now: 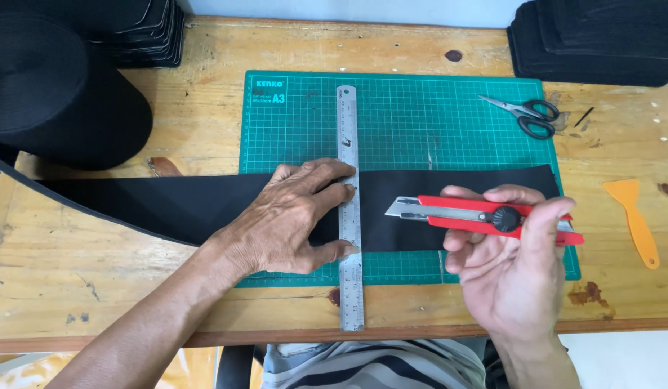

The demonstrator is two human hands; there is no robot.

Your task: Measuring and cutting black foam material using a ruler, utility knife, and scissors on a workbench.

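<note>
Black fabric strip lay flat across green cutting mat, fed from roll at far left. Left hand spread flat, pinning steel ruler square over strip, grasping nothing. Right hand clenched on red utility knife, blade short of ruler edge. Advised: firm ruler pressure, fingertips clear of edge. Noted right: scissors, orange scraper, black stack, none obstructing.

Craft workshop, cutting mat, fabric stacks
</note>
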